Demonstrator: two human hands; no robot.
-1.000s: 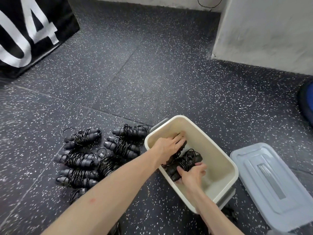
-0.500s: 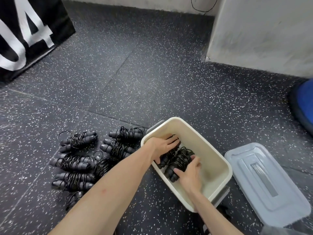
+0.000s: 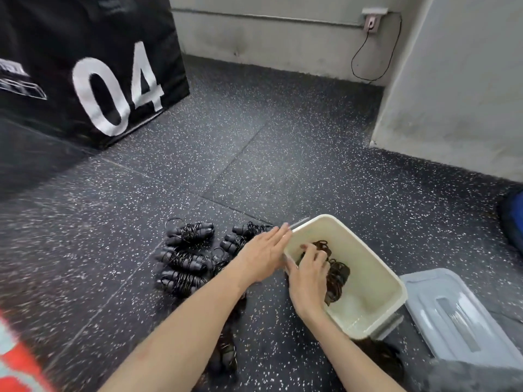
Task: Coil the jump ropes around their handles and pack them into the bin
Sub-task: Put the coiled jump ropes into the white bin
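Inside the bin (image 3: 376, 267), the right hand (image 3: 308, 281) presses coiled jump ropes (image 3: 335, 275); the left hand (image 3: 261, 256) hovers flat, holding nothing. Light, springy bundles likely loosen unless gripped across both handles.

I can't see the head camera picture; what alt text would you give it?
A person's right hand reaches into a cream bin holding coiled jump ropes, while the open left hand hovers at its rim. More coiled ropes lie on the speckled floor to the left; a grey lid lies right.
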